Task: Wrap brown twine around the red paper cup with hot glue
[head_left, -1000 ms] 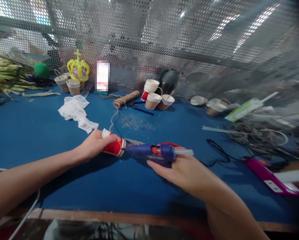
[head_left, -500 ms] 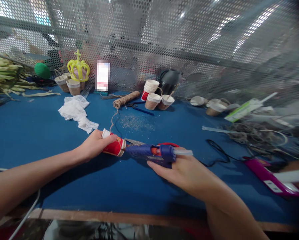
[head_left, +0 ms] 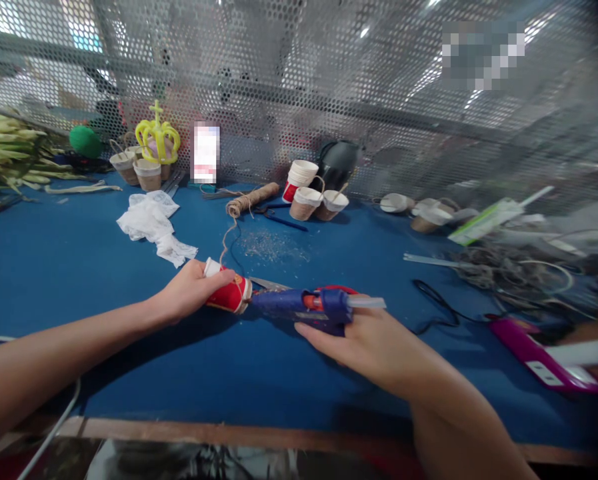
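Note:
My left hand [head_left: 189, 288] is closed around a red paper cup [head_left: 233, 293] that lies tilted on its side, its base end toward the right. My right hand [head_left: 363, 337] grips a blue hot glue gun [head_left: 299, 309], with a clear glue stick poking out of its back. The gun's nozzle is at the cup's right end; whether it touches cannot be made out. Twine [head_left: 223, 243] runs from the cup to a twine roll [head_left: 253, 199] behind it. Scissors [head_left: 269, 285] with red handles lie partly hidden behind the glue gun.
Twine-wrapped cups [head_left: 306, 203] and a stack of paper cups [head_left: 301, 175] stand at the back. White lace cloth [head_left: 153, 223] lies left of centre. Pliers [head_left: 289, 220] rest near the roll. At right are a purple power strip [head_left: 529, 353], a black cable [head_left: 439, 300] and tangled grey fibre [head_left: 499, 267].
Almost nothing differs. Both hands, the cup and the glue gun stay in nearly the same place.

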